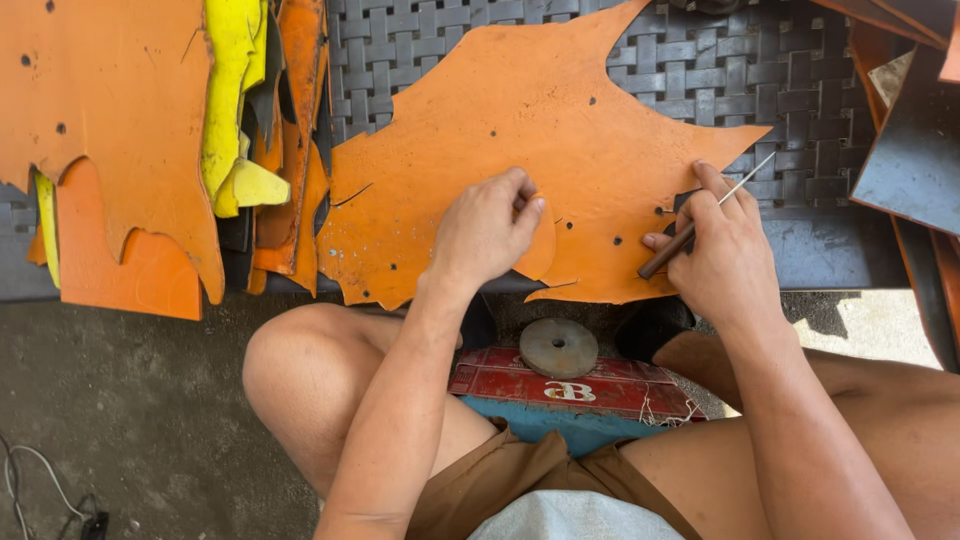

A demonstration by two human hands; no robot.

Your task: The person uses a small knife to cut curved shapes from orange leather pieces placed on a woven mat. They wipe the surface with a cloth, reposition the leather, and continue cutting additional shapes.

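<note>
A large ragged orange leather hide with small holes lies on a grey woven mat. My left hand is curled on the hide's near edge and pinches a small orange leather piece against it. My right hand rests at the hide's right near edge. It holds a thin tool with a brown wooden handle and a metal point, angled up to the right.
More orange and yellow leather pieces are stacked at the left, and dark and orange sheets at the right. A round metal disc sits on a red flat board between my bare knees. A cable lies on the concrete floor.
</note>
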